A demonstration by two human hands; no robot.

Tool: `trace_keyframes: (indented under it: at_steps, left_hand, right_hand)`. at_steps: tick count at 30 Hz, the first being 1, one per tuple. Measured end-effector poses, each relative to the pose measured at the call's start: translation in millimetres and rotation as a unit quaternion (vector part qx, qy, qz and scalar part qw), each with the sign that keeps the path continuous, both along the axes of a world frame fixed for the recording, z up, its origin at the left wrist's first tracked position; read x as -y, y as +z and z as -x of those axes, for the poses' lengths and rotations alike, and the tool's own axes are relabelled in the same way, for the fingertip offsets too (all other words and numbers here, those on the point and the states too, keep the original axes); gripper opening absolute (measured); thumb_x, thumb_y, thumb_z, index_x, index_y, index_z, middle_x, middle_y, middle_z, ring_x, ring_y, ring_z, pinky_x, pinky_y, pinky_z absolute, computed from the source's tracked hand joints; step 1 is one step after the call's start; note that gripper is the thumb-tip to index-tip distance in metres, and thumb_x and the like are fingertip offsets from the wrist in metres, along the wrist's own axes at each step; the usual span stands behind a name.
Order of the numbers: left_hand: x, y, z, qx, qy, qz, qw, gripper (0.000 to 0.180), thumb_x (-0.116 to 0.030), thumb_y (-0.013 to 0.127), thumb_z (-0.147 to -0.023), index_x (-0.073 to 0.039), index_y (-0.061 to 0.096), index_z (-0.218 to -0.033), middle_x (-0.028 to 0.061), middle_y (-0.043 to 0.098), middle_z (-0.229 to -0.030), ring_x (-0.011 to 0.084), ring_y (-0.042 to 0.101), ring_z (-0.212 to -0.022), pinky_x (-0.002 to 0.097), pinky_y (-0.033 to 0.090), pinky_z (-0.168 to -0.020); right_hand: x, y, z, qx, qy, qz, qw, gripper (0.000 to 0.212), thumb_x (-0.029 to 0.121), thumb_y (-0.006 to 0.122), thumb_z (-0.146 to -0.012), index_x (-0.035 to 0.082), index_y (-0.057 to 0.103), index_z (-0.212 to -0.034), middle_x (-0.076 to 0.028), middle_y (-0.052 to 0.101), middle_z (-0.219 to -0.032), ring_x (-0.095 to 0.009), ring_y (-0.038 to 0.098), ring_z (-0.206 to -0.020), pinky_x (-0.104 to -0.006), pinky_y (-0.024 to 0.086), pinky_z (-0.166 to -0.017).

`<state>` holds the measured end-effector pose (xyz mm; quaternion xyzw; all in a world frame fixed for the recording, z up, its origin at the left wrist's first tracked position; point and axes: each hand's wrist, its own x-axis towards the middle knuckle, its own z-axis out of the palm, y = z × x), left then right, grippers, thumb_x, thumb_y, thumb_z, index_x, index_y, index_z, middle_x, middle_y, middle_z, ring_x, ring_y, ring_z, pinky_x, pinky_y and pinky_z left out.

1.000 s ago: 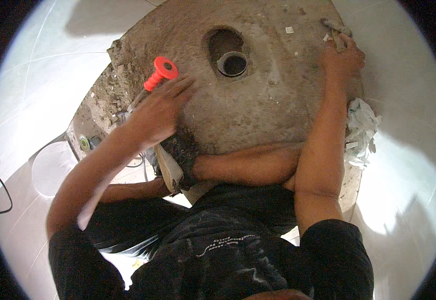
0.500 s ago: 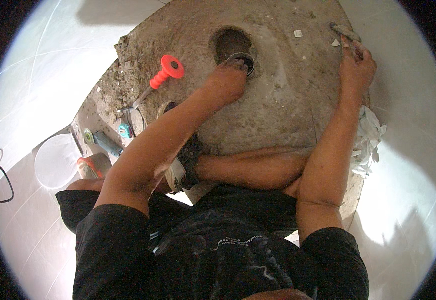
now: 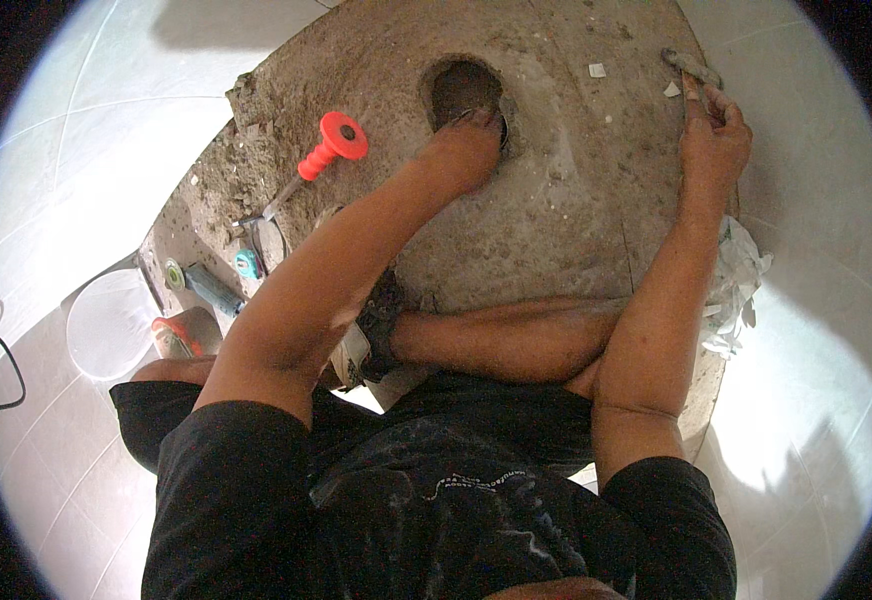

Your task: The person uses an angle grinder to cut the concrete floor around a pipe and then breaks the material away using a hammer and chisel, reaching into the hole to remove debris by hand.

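My left hand (image 3: pixel 471 142) reaches down into the near side of a round hole (image 3: pixel 464 88) in the rough floor. Its fingers curl around a dark round-rimmed piece (image 3: pixel 504 135), mostly covered by the hand; whether this is a cup or a pipe end I cannot tell. Far to the right, my right hand (image 3: pixel 716 125) rests at the edge of the rough floor, fingers bent round a hammer-like tool. The tool's dusty grey head (image 3: pixel 692 68) lies across just beyond the fingertips.
A chisel with a red hand guard (image 3: pixel 328 150) lies left of the hole. Nearer are a teal tape measure (image 3: pixel 247 264), an angle grinder (image 3: pixel 211 288), an orange-marked container (image 3: pixel 181 335) and a white bucket (image 3: pixel 111 325). Crumpled plastic (image 3: pixel 741 270) lies beside my right forearm.
My left hand has shifted slightly up and right and turned over the round-rimmed piece, which now shows less. The right hand has hardly moved.
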<state>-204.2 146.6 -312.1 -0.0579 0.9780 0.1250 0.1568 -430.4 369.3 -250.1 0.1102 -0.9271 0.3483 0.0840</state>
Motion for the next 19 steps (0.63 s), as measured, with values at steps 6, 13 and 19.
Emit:
trace_keyframes:
  at_steps: [6,13,19]
  left_hand:
    - [-2,5,7,-0.001,-0.070,0.103,0.992,0.044,-0.014,0.052,-0.089,0.002,0.050,-0.130,0.0248,0.052,-0.134,0.0397,0.060,-0.113,0.0553,0.048,-0.097]
    - [-8,17,21,0.079,0.039,0.084,0.993,0.054,-0.017,0.049,-0.091,0.009,0.041,-0.139,0.0291,0.039,-0.147,0.0412,0.041,-0.136,0.0533,0.034,-0.111]
    - [5,-1,27,0.100,-0.003,0.122,0.987,0.060,-0.018,0.052,-0.090,0.010,0.038,-0.141,0.0317,0.036,-0.147,0.0429,0.043,-0.134,0.0492,0.039,-0.109]
  right_hand:
    - [0,6,0,0.031,-0.004,0.034,0.999,0.037,0.030,0.074,-0.078,0.009,0.071,-0.109,-0.016,0.065,-0.099,-0.033,0.059,-0.097,-0.0435,0.047,-0.089]
    - [-6,3,2,-0.007,0.005,0.053,0.999,0.034,0.029,0.075,-0.077,0.009,0.072,-0.104,-0.017,0.066,-0.095,-0.032,0.063,-0.089,-0.0422,0.051,-0.083]
    - [1,13,-2,0.021,0.014,0.021,0.999,0.037,0.031,0.075,-0.078,0.009,0.072,-0.108,-0.018,0.067,-0.106,-0.033,0.065,-0.090,-0.0419,0.051,-0.085]
